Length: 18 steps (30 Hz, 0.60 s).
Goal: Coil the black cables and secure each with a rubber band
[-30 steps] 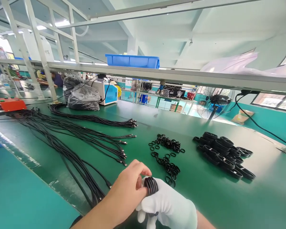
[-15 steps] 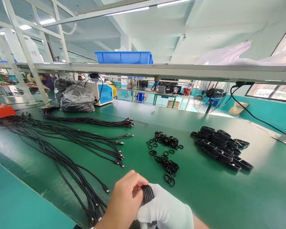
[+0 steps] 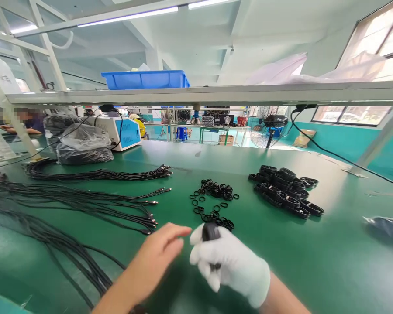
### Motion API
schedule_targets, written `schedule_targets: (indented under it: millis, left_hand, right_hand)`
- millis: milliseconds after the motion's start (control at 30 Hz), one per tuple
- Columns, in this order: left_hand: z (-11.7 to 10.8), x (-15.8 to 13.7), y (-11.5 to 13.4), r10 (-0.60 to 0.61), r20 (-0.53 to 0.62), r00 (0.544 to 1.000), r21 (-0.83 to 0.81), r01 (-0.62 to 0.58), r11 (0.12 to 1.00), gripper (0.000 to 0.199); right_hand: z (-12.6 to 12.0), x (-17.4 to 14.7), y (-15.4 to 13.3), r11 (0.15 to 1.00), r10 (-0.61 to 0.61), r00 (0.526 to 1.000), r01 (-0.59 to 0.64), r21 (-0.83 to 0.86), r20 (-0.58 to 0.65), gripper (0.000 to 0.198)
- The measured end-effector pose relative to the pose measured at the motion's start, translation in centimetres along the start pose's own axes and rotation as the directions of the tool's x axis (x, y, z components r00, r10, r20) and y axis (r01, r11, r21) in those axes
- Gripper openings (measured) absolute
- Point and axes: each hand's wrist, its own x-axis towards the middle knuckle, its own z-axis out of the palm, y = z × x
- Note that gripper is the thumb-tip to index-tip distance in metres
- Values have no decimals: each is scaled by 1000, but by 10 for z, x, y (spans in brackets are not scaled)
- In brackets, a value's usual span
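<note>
My gloved hand holds a small black coil

My right hand (image 3: 229, 259), in a white cloth glove, is closed around a small, round coil of black cable (image 3: 211, 232). The coil pokes out at the top of my fist, and a bit of black shows lower down between my fingers. I hold it over the green, smooth worktop (image 3: 340, 261), on the side close to me.

My bare left hand (image 3: 159, 248) is just beside it. Its thumb and pointing finger are apart, with nothing between them, and they do not touch the coil.

Just past my right hand lie lots of little, thin black rings (image 3: 218, 189), some in heaps and some alone. Farther to the right is a pile of flat, looped black cables (image 3: 284, 192). On the left, long, loose black cables (image 3: 94, 209) lie in bunches, and many of their plug ends point toward the rings.

Toward the far left corner of the worktop sits a clear plastic bag with dark stuff inside (image 3: 85, 146). A white and blue metal box (image 3: 129, 133) stands next to it, near the far edge. Above, a blue plastic bin (image 3: 146, 80) sits on a long white shelf (image 3: 216, 94).
</note>
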Motion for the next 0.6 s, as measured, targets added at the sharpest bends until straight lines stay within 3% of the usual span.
schedule_targets:
  millis: [67, 167, 400, 500, 600]
  left_hand:
    - [-3, 16, 2, -38, -19, 999, 48, 39, 998, 25]
    - [16, 35, 2, 5, 39, 999, 183, -12, 983, 16]
    - [84, 54, 10, 102, 168, 981, 266, -145, 953, 17]
    - [84, 55, 9, 60, 117, 991, 244, -87, 966, 13]
    - [64, 52, 2, -40, 24, 999, 132, 37, 991, 11]
  right_hand:
    - [-18, -6, -16, 956, -191, 966, 223, 192, -173, 26]
    - [-41, -10, -28, 872, -274, 900, 382, 307, -340, 32]
    - [-44, -7, -25, 882, -340, 899, 407, 238, -276, 32]
    - [-44, -9, -27, 901, -344, 890, 403, 160, -300, 32]
    - [-44, -7, -27, 919, -332, 868, 386, 80, -370, 33]
